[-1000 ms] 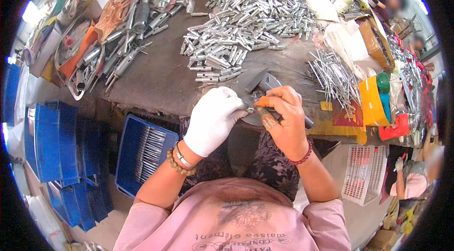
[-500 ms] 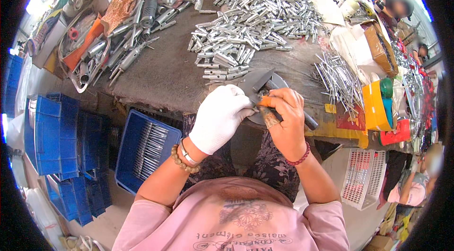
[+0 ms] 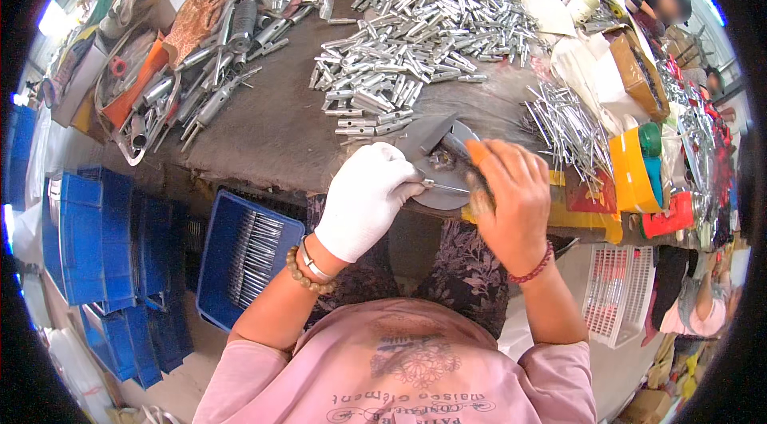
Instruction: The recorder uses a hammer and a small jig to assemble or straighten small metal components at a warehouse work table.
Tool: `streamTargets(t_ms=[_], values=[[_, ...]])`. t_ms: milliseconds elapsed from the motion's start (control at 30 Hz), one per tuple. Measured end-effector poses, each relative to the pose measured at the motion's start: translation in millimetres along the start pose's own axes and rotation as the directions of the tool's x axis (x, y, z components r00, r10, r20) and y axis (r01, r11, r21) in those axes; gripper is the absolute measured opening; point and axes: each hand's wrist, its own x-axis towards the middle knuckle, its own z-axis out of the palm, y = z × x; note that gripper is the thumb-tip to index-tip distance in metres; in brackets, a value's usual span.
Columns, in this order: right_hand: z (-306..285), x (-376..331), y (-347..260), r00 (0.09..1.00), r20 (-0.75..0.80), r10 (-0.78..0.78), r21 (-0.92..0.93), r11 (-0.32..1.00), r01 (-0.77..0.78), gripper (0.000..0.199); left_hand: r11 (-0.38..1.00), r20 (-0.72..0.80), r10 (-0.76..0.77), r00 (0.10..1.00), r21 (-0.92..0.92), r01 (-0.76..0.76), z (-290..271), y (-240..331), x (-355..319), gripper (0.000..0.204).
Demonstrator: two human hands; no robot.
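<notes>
White cloth glove covered the left hand (image 3: 367, 200), which pinched a thin metal pin (image 3: 444, 185) at the near table edge. The bare right hand (image 3: 511, 204) gripped an orange-handled tool (image 3: 478, 154) over a round metal plate (image 3: 438, 172). Metal tubes (image 3: 415, 32) lay piled farther back.

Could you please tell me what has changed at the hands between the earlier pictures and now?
Little has changed. The gloved left hand and bare right hand stay together over the round metal plate at the table edge; the left now pinches a thin metal pin, and the right keeps its orange-handled tool down on the plate. The pile of metal parts and blue crate lie as before.
</notes>
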Motion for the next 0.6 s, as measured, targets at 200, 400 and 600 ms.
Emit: streamTargets(t_ms=[200,400,600], values=[[-2,-12,21,0.984,0.132,0.123,0.05,0.99,-0.131,0.064,0.997,0.025,-0.032,0.999,-0.063,0.034,-2,-3,1,0.015],[-28,-30,5,0.992,0.05,0.115,0.215,0.969,-0.123,0.062,0.998,0.024,-0.012,1.0,-0.063,0.014,-1,-7,1,0.018],[-20,-52,2,0.996,0.083,0.017,0.159,0.987,-0.03,0.053,0.998,0.027,-0.004,1.0,-0.069,0.006,-2,-5,2,0.016]])
